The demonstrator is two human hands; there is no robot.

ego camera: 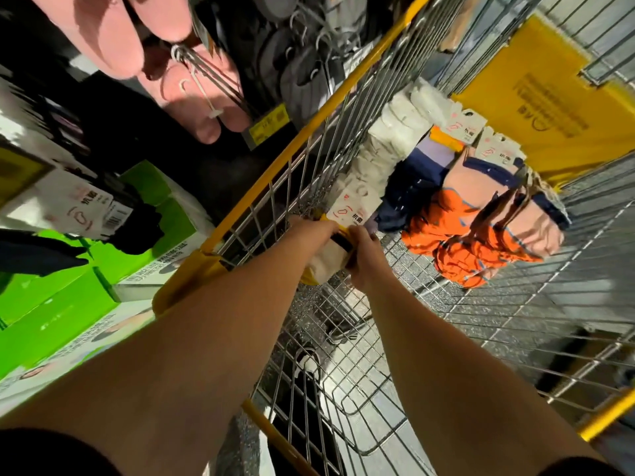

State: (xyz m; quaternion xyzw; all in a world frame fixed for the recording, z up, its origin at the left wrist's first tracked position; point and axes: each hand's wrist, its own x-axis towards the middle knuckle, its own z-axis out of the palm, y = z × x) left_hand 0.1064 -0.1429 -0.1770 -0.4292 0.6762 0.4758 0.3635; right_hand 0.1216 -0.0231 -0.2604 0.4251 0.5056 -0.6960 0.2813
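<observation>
Wire cart (309,132) with yellow top rails, seen from above; through its mesh floor (515,304) the speckled ground shows. Along the left wall a row of white sock packs (388,132) with card labels (350,207) lies on the mesh. Just beside them, toward the middle, navy clothes (409,187) rest against an orange garment (457,235), which spreads over the floor. A yellow printed sheet (536,97) stands against the far wall. A cream bundle (326,266) sits at the near left corner. Outside the cart, to the left, stacked green boxes (51,304) carry a black sock pack (130,218).
</observation>
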